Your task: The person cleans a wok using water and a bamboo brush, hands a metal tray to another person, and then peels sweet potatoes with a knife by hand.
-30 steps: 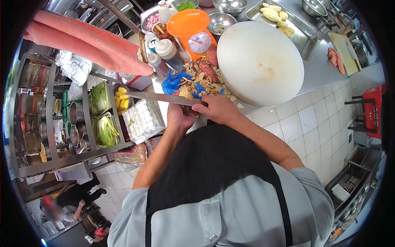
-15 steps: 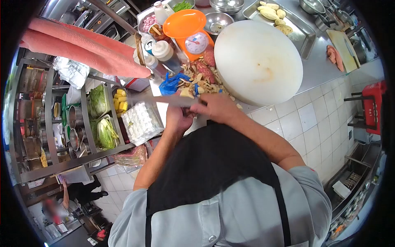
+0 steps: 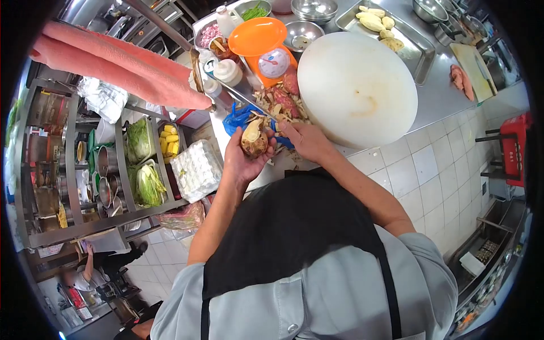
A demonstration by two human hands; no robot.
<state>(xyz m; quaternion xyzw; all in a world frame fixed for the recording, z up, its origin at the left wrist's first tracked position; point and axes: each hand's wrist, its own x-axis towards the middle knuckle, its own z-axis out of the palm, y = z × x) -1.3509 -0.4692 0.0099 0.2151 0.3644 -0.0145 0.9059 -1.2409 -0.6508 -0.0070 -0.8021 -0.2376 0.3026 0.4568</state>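
Cupped in my left hand (image 3: 237,157) is a partly peeled sweet potato (image 3: 254,141), with pale flesh at its upper end and brownish skin below. My right hand (image 3: 307,140) is closed on a knife (image 3: 245,100), whose long thin blade points up and left, apart from the sweet potato. Its handle is mostly covered by my fingers. Just beyond my hands lie a crumpled blue plastic bag (image 3: 238,117), loose peelings (image 3: 270,106) and unpeeled red sweet potatoes (image 3: 285,101).
A thick round white cutting board (image 3: 354,85) covers the counter's right front. An orange scale (image 3: 273,63) and squeeze bottles (image 3: 228,72) stand beyond the peelings. Peeled sweet potatoes (image 3: 372,22) lie in a metal tray (image 3: 416,54). Shelves with cabbage (image 3: 149,184) are at left; a person (image 3: 96,272) is below.
The knife has swung away from the sweet potato and now points up and left. My left hand has turned and risen, showing the sweet potato. My right hand has shifted slightly right.
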